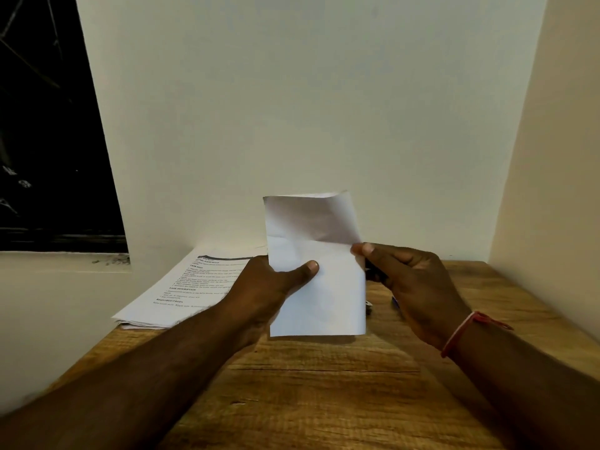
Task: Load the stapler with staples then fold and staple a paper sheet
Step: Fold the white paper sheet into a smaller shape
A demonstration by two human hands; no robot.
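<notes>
Wood-grain table (324, 394) and a pale wall (292, 108) are framing our work area. We are gripping the folded sheet (324, 297) at its left edge with the left hand (266, 287), thumb in front and fingers behind. We are pinching its right edge at the flap with the right hand (418, 287). We are holding the sheet upright above the table. Printed pages (181, 287) are lying at left.

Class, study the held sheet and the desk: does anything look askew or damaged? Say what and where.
The folded sheet, held by the left hand and right hand, is creased unevenly, and its top right corner curls. The printed stack juts past the table at its left edge.
</notes>
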